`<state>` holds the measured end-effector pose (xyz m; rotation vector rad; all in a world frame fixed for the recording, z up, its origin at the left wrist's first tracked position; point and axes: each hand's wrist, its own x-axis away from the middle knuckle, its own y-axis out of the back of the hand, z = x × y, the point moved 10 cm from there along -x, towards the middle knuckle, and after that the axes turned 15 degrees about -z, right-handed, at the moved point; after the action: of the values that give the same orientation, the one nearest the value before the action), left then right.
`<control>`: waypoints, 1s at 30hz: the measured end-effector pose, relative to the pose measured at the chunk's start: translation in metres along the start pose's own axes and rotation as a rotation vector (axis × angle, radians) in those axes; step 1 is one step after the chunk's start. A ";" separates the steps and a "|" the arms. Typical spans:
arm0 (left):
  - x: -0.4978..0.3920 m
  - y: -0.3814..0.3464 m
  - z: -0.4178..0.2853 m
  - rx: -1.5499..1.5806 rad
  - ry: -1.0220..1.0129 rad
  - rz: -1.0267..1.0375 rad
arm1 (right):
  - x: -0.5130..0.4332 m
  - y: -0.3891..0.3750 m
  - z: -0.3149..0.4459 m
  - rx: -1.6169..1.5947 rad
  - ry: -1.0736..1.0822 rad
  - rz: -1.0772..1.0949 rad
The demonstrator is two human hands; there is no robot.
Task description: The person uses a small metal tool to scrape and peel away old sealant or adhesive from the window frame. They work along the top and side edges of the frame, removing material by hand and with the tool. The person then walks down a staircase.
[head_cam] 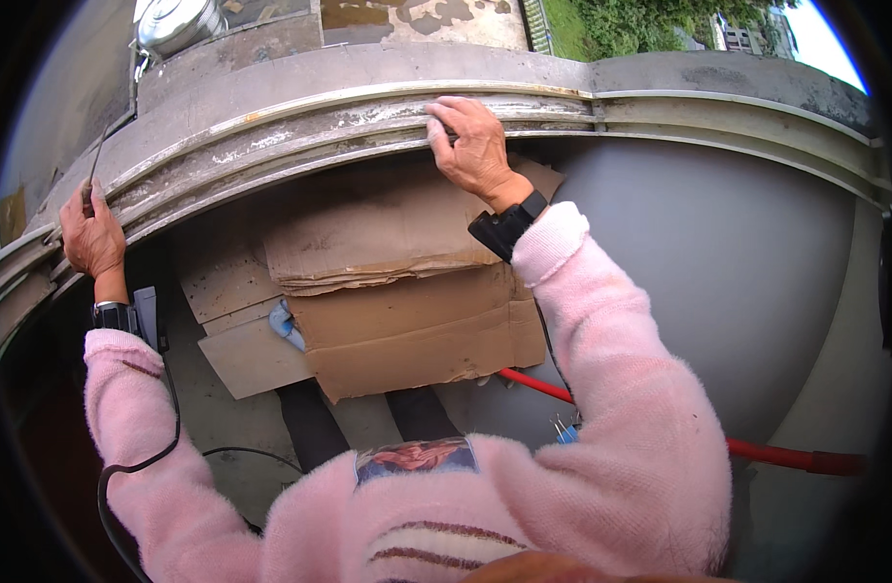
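Observation:
My left hand (93, 229) is at the far left, its fingers closed around a thin dark rod (97, 157) that points up and away over the ledge. My right hand (469, 146) rests with bent fingers on the window's sliding track (329, 131), right of the picture's middle; nothing can be made out in it, though its palm side is hidden. The track is pale metal with long grooves, stained with dirt and flaking whitish patches. Beyond it runs a grey concrete sill (388, 65). Both wrists carry black bands with devices, and a cable runs along the left sleeve.
Below the track lie folded cardboard sheets (409, 328), with a blue and white object (286, 324) beside them. A red pole or hose (774, 455) crosses at the lower right, near a blue item with metal prongs (565, 431). Outside stands a shiny metal vessel (176, 25).

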<state>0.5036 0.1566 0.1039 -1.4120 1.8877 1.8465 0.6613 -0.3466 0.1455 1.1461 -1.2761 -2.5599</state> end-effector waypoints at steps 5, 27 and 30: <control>0.000 -0.013 0.018 0.018 0.065 0.054 | -0.009 0.054 -0.083 0.185 -0.165 -0.037; -0.002 0.014 -0.017 0.059 0.068 -0.066 | -0.015 -0.068 0.069 -0.046 -0.153 0.166; -0.001 0.016 -0.022 0.064 0.066 -0.043 | -0.019 -0.095 0.109 -0.032 -0.183 0.123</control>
<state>0.5039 0.1354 0.1206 -1.4984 1.9125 1.7244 0.6296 -0.2052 0.1312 0.8155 -1.2905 -2.6328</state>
